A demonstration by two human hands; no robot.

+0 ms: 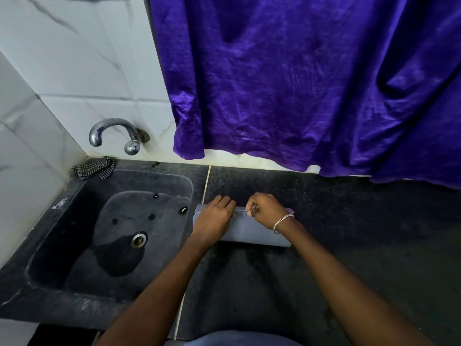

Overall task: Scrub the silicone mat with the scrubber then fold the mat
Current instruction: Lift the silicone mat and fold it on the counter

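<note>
Head view: the mat (249,233) lies folded on the dark counter (349,233), just right of the sink (62,233), its left end close to the pale seam (206,182) that runs across the stone. It is a grey-blue strip, long side to side, with a rounded fold along the near edge and the loose edges on the far side. The left hand (215,217) rests flat on the left part of the mat, fingers nearly straight and close together, tips reaching the far edge. The right hand (265,211) sits just beside it, knuckles up and fingers curled, pinching the far edge of the mat near its middle; how many layers it holds I cannot tell. A silver bracelet (283,221) hangs on the right wrist. Both forearms reach in from the bottom of the view. The sink is dark stone with a metal drain (138,239) and a wet patch beside it. A curved tap (112,132) juts from the tiled wall (74,58) above the sink, and a checked cloth (93,168) lies crumpled on the sink's far left corner. A purple curtain (299,83) hangs behind the counter.
</note>
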